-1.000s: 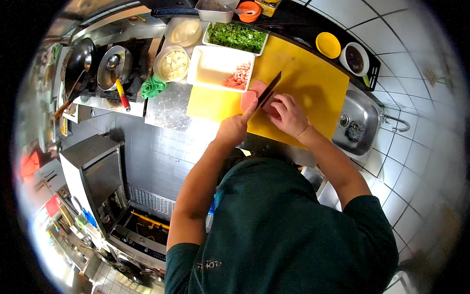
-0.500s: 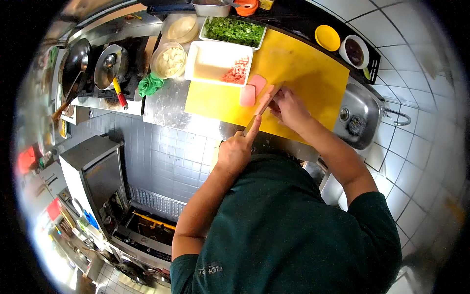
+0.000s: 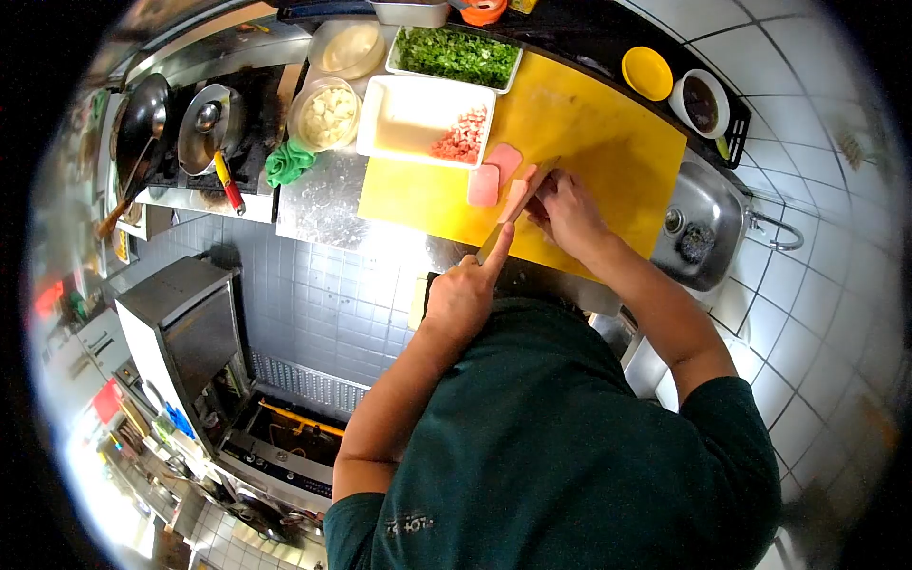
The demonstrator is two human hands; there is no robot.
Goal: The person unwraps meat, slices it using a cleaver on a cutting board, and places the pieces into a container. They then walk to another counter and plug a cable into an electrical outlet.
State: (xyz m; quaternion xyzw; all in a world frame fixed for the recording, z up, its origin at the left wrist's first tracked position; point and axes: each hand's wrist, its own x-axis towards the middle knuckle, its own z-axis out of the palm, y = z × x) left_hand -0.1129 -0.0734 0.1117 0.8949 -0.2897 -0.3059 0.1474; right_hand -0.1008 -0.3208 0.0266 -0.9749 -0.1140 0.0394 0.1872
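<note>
Meat, pink and sliced, lies around the middle of the yellow board, nearer its front edge than its back. Narrow pieces sit against the left side of the knife, whose blade slants across the board with its tip away from the front edge. Two flat slices lie just to the left, one partly over the other.

The left hand grips the knife's handle in front of the board's front edge, index finger stretched along the blade. The right hand is over the board on the blade's other side, fingers bent close to it; whether they grasp any meat I cannot tell, as the hand hides what is beneath.

Toward the board's back left corner stands a white tray, with diced pink bits in its right end. Behind it is a tray of chopped greens. Two clear bowls stand left of the trays on the steel counter, and a green cloth lies at its left edge, beside the stove. Off the board's right edge is the sink.
</note>
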